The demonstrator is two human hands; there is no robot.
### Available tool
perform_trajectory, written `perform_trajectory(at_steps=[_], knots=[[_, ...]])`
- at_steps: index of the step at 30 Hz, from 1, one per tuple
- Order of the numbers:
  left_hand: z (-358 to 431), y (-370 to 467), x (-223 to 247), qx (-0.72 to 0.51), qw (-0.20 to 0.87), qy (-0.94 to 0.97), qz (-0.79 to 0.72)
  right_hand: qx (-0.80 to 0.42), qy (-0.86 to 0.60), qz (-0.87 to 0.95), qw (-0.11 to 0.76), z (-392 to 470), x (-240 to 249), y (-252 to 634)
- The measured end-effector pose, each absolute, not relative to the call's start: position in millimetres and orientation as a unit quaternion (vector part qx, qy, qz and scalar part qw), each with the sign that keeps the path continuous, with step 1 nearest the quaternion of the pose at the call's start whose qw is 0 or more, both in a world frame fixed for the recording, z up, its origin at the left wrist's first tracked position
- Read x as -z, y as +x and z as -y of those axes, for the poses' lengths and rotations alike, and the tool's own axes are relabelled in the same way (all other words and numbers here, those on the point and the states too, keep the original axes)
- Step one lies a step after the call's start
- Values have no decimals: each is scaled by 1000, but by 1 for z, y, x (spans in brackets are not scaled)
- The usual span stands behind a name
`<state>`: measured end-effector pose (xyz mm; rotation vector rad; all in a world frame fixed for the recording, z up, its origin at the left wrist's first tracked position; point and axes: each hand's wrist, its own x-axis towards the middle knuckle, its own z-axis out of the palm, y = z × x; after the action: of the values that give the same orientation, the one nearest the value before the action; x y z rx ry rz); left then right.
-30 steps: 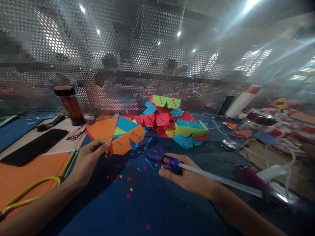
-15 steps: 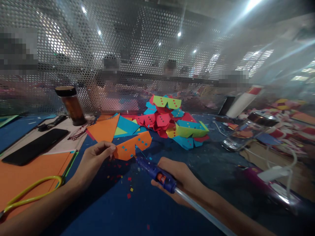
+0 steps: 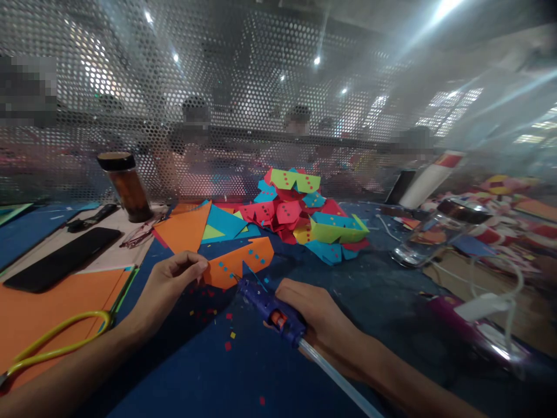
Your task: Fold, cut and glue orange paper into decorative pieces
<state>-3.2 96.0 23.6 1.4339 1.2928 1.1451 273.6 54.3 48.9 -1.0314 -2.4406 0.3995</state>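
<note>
My left hand (image 3: 180,278) pinches the left end of an orange paper piece (image 3: 226,268) that has a notched lower edge and small blue squares on it. My right hand (image 3: 317,310) is wrapped round a blue glue gun (image 3: 267,307), with a clear glue stick (image 3: 337,377) coming out of its back end. The nozzle is at the orange piece's lower edge, left of the notch; whether it touches cannot be told. Small red, yellow and blue paper squares (image 3: 228,346) lie scattered on the blue table (image 3: 187,371) below.
Behind my hands stands a pile of colourful cut paper pieces (image 3: 289,212), beside orange and blue sheets (image 3: 185,226). At left are a phone (image 3: 63,258), yellow-handled scissors (image 3: 61,348) and a brown jar (image 3: 126,188). A clear bottle (image 3: 439,232) and purple device (image 3: 478,331) are at right.
The orange piece and my left hand have shifted slightly right. The glue gun and my right hand have moved a little left, and the nozzle stays near the piece's lower edge.
</note>
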Motion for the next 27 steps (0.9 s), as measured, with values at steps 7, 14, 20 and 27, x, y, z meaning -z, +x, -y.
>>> perform_trajectory(at_steps=[7, 14, 20, 27], knots=[[-96, -2, -25, -459, 435, 582, -511, -131, -370, 891, 227, -55, -49, 274], [-96, -2, -24, -457, 438, 586, -506, -122, -373, 893, 219, -54, -50, 272], [-96, -1, -25, -453, 442, 587, -505, -127, -379, 891, 214, -54, -52, 271], [-96, -1, -25, -457, 440, 589, -502, -122, -380, 891, 214, -53, -51, 271]])
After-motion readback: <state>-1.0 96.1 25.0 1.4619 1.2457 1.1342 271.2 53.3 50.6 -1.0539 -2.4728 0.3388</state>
